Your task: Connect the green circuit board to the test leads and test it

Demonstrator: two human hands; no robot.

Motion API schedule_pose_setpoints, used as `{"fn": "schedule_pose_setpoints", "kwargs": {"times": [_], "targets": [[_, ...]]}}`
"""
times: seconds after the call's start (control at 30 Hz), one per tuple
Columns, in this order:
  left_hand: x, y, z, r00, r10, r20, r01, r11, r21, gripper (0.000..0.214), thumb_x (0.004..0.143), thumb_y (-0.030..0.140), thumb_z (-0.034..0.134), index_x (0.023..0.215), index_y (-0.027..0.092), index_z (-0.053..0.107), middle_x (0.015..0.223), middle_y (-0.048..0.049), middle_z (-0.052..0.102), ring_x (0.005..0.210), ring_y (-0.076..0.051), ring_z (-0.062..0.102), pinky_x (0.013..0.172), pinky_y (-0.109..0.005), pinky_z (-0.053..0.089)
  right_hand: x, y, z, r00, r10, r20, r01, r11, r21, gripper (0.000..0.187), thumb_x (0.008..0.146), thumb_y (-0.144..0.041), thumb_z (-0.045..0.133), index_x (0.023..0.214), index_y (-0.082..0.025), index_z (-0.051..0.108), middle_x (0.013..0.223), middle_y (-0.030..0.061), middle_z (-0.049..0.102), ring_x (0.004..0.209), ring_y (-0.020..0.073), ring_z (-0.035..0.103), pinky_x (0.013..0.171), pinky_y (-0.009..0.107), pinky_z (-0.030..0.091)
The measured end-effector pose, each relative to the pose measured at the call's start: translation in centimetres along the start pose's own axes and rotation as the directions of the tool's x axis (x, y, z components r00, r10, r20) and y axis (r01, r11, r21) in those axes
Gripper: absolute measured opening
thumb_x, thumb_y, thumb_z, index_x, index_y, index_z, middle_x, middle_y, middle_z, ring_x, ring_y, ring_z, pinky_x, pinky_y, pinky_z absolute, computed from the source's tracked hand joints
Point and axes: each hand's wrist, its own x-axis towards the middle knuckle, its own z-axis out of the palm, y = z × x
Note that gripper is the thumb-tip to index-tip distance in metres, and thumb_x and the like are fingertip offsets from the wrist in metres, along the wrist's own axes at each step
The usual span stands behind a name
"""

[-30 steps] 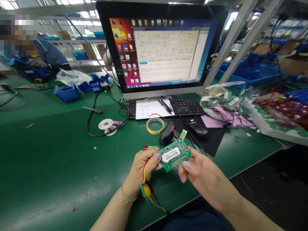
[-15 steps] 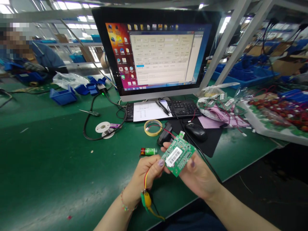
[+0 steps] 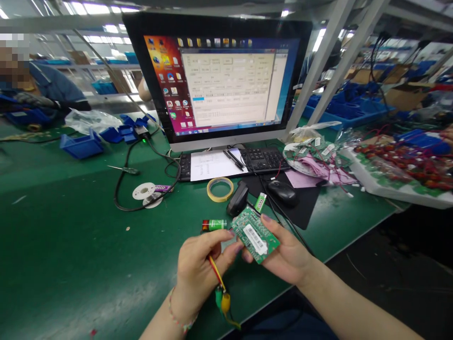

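Observation:
My right hand (image 3: 286, 257) cradles a small green circuit board (image 3: 255, 234) with a white barcode label, fingers wrapped under it. My left hand (image 3: 198, 269) pinches the red and yellow wires (image 3: 215, 271) at the board's left edge; green and yellow clips (image 3: 222, 301) dangle below my palm. A green battery (image 3: 213, 225) lies on the green mat just beyond my left hand. A second green battery (image 3: 260, 202) stands tilted behind the board.
A monitor (image 3: 215, 80) stands ahead with a keyboard (image 3: 264, 159), paper (image 3: 209, 165), tape roll (image 3: 220, 189), mouse (image 3: 282, 192) and black scanner (image 3: 238, 199) before it. Trays of boards (image 3: 396, 172) fill the right. Blue bins (image 3: 82, 144) and another person (image 3: 46, 87) are at far left.
The board has tilted and dropped lower into my right palm. My left hand slid down along the wires, and the view has shifted slightly right.

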Motion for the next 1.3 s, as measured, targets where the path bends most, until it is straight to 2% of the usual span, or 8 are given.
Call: {"fn": "schedule_pose_setpoints", "kwargs": {"times": [0.1, 0.23, 0.33, 0.53, 0.77, 0.9, 1.13, 1.3], "targets": [[0.5, 0.1, -0.1, 0.992, 0.032, 0.124, -0.027, 0.999, -0.042, 0.017, 0.071, 0.024, 0.067, 0.086, 0.021, 0.059, 0.048, 0.0086, 0.053, 0.039, -0.004, 0.044, 0.041, -0.015, 0.035, 0.1, 0.0, -0.3, 0.997, 0.063, 0.055, -0.060, 0.996, -0.059, 0.024, 0.081, -0.033, 0.054, 0.088, -0.012, 0.062, 0.070, 0.0034, 0.062, 0.057, 0.0116, 0.057, 0.054, 0.025, 0.050], [1.0, 0.0, -0.4, 0.946, 0.049, 0.320, -0.006, 0.991, -0.136, 0.015, 0.073, 0.021, 0.065, 0.087, 0.021, 0.059, 0.069, 0.0041, 0.068, 0.056, -0.006, 0.059, 0.054, -0.014, 0.044, 0.0, -0.6, -0.6, 0.983, 0.162, 0.091, -0.144, 0.973, -0.179, 0.025, 0.084, -0.030, 0.050, 0.090, -0.009, 0.062, 0.067, 0.0036, 0.062, 0.055, 0.0120, 0.060, 0.055, 0.025, 0.050], [1.0, -0.3, -0.6, 0.927, 0.052, 0.371, -0.008, 0.993, -0.121, 0.018, 0.073, 0.022, 0.064, 0.090, 0.022, 0.059, 0.074, 0.0038, 0.069, 0.062, -0.007, 0.062, 0.059, -0.015, 0.046, -0.2, -1.1, -0.7, 0.975, 0.204, 0.089, -0.174, 0.949, -0.263, 0.025, 0.084, -0.030, 0.049, 0.089, -0.009, 0.063, 0.069, 0.0049, 0.064, 0.055, 0.0115, 0.061, 0.055, 0.024, 0.051], [0.7, -0.6, -0.5, 0.878, 0.062, 0.474, -0.010, 0.994, -0.110, 0.013, 0.077, 0.025, 0.060, 0.089, 0.021, 0.059, 0.072, 0.0018, 0.068, 0.063, -0.009, 0.062, 0.060, -0.018, 0.045, -0.3, -1.5, -0.8, 0.970, 0.229, 0.083, -0.190, 0.925, -0.328, 0.025, 0.082, -0.032, 0.053, 0.083, -0.009, 0.063, 0.067, 0.0037, 0.063, 0.054, 0.0101, 0.059, 0.052, 0.023, 0.051], [0.7, -0.7, -0.2, 0.841, 0.077, 0.536, -0.061, 0.997, -0.047, 0.008, 0.080, 0.024, 0.056, 0.086, 0.020, 0.057, 0.069, 0.0026, 0.065, 0.061, -0.009, 0.059, 0.057, -0.019, 0.041, -0.2, -1.5, -1.2, 0.963, 0.258, 0.075, -0.205, 0.887, -0.413, 0.024, 0.082, -0.033, 0.053, 0.080, -0.011, 0.062, 0.068, 0.0024, 0.059, 0.056, 0.0085, 0.055, 0.053, 0.022, 0.050], [0.6, -0.7, -0.3, 0.839, 0.081, 0.538, -0.081, 0.996, -0.025, 0.007, 0.080, 0.023, 0.055, 0.087, 0.021, 0.057, 0.070, 0.0031, 0.065, 0.061, -0.008, 0.058, 0.058, -0.019, 0.040, -0.1, -1.4, -1.2, 0.965, 0.255, 0.063, -0.204, 0.878, -0.433, 0.025, 0.082, -0.033, 0.052, 0.080, -0.010, 0.062, 0.068, 0.0026, 0.058, 0.056, 0.0086, 0.054, 0.053, 0.023, 0.050], [0.5, -0.2, -0.6, 0.818, 0.191, 0.542, -0.235, 0.972, 0.012, 0.016, 0.081, 0.015, 0.052, 0.097, 0.019, 0.054, 0.065, 0.0049, 0.061, 0.057, -0.007, 0.054, 0.054, -0.021, 0.035, -0.2, -1.4, -1.2, 0.963, 0.268, 0.026, -0.237, 0.892, -0.386, 0.024, 0.082, -0.033, 0.053, 0.084, -0.011, 0.062, 0.067, 0.0023, 0.058, 0.057, 0.0091, 0.053, 0.052, 0.023, 0.049], [0.4, -0.1, -0.4, 0.800, 0.186, 0.570, -0.218, 0.976, -0.012, 0.015, 0.081, 0.018, 0.054, 0.096, 0.020, 0.054, 0.068, 0.0051, 0.063, 0.060, -0.007, 0.055, 0.056, -0.021, 0.036, -0.2, -1.3, -1.2, 0.960, 0.278, 0.023, -0.247, 0.884, -0.396, 0.023, 0.081, -0.033, 0.054, 0.078, -0.012, 0.061, 0.065, 0.0006, 0.056, 0.055, 0.0080, 0.052, 0.051, 0.022, 0.049]]}}
